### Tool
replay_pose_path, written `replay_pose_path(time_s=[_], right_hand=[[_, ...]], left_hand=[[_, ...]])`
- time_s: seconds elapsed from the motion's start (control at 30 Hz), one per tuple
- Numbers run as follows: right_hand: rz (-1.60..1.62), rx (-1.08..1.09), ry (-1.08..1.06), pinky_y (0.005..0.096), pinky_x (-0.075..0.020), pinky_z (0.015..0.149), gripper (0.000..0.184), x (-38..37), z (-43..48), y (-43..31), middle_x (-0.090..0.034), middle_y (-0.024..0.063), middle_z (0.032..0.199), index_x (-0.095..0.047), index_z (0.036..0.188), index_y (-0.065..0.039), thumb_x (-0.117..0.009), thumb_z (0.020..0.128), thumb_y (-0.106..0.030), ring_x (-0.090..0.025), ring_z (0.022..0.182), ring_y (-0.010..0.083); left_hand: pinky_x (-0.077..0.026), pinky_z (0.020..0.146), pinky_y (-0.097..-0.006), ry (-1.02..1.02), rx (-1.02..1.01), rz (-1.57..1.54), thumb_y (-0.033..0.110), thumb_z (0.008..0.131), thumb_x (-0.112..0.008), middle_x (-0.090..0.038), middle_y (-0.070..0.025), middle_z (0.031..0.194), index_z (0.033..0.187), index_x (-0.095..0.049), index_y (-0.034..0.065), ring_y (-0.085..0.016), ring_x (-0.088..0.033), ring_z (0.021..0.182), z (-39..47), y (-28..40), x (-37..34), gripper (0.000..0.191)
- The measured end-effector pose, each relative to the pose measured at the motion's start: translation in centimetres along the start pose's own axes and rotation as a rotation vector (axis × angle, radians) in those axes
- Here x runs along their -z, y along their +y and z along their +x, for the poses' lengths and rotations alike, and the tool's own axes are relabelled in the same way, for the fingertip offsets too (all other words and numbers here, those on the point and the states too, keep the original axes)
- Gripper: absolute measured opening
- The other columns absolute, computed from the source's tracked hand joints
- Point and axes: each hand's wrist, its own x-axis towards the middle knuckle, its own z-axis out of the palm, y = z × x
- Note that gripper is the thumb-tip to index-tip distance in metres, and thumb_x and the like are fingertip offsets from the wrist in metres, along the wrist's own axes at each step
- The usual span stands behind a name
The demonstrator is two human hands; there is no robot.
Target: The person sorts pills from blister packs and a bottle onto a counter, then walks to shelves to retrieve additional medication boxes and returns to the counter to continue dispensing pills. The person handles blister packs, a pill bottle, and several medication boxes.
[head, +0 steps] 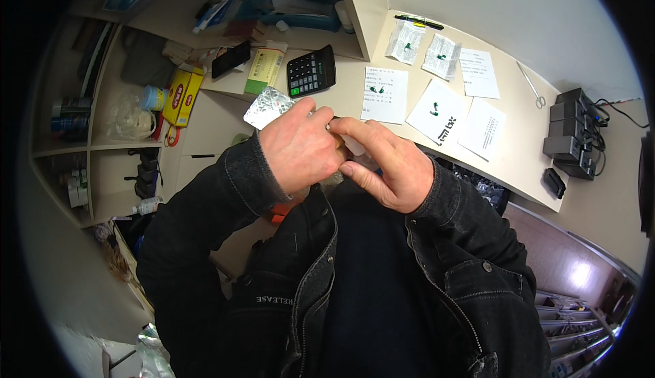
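My left hand [302, 145] is curled into a loose fist in front of my chest, its palm hidden. My right hand [391, 163] meets it, with index finger and thumb reaching its knuckles. A tiny white piece [328, 127] shows where the fingers meet; which hand has it is unclear. Silver foil packaging [267, 106] shows just beyond my left hand, and I cannot tell whether it is held. On the desk [348, 84], green capsules lie on a printed slip [391, 107], a white slip [424, 117] with bold lettering, and two creased leaflets [404, 32] behind.
A black calculator [311, 71], a green-and-yellow box [264, 66] and a dark phone [231, 59] stand left of the slips. To the right are scissors [532, 86] and black charger blocks [568, 122]. Shelves on the left hold a yellow box [184, 94].
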Motion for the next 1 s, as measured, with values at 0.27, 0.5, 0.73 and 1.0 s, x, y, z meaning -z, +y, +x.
replay_pose_path(time_s=[0.27, 0.5, 0.73, 1.0], right_hand=[[0.017, -0.006, 0.029, 0.0348, -0.0518, 0.081, 0.055, 0.1, 0.3, -0.1, -0.061, 0.0176, 0.110, -0.043, 0.139, -0.003, -0.065, 0.090, -0.012, -0.065, 0.094, 0.0299], [-0.054, -0.029, -0.013, 0.0330, -0.0519, 0.080, 0.056, 0.3, 0.2, -0.3, -0.061, 0.0180, 0.109, -0.043, 0.139, -0.004, -0.066, 0.089, -0.012, -0.064, 0.092, 0.0305], [0.088, -0.022, 0.100, 0.0329, -0.0499, 0.085, 0.061, -0.2, 0.4, 0.6, -0.061, 0.0139, 0.113, -0.038, 0.145, -0.003, -0.065, 0.091, -0.012, -0.062, 0.098, 0.0221], [0.103, -0.103, 0.122, 0.0320, -0.0447, 0.091, 0.074, 0.5, 0.7, 2.1, -0.058, 0.0129, 0.108, -0.027, 0.151, -0.004, -0.055, 0.082, -0.005, -0.057, 0.098, 0.0216]], left_hand=[[-0.043, 0.080, -0.0328, 0.070, -0.004, 0.010, 0.017, 0.070, -0.071, -0.065, 0.0045, 0.081, 0.079, -0.070, 0.0160, -0.019, -0.059, 0.090, -0.1, -0.1, -0.1, 0.008], [-0.042, 0.080, -0.0331, 0.050, 0.006, 0.009, 0.016, 0.070, -0.071, -0.064, 0.0041, 0.078, 0.075, -0.069, 0.0152, -0.019, -0.059, 0.089, -0.1, -0.1, -0.2, 0.005], [-0.043, 0.078, -0.0344, 0.138, -0.021, -0.051, 0.014, 0.068, -0.069, -0.064, -0.0007, 0.091, 0.075, -0.067, 0.0111, -0.021, -0.058, 0.086, -0.2, -0.3, -0.5, 0.008], [-0.048, 0.083, -0.0354, 0.228, 0.109, -0.155, 0.012, 0.071, -0.064, -0.060, -0.0016, 0.106, 0.098, -0.065, 0.0082, -0.023, -0.058, 0.096, -1.9, -1.2, -2.4, 0.027]])
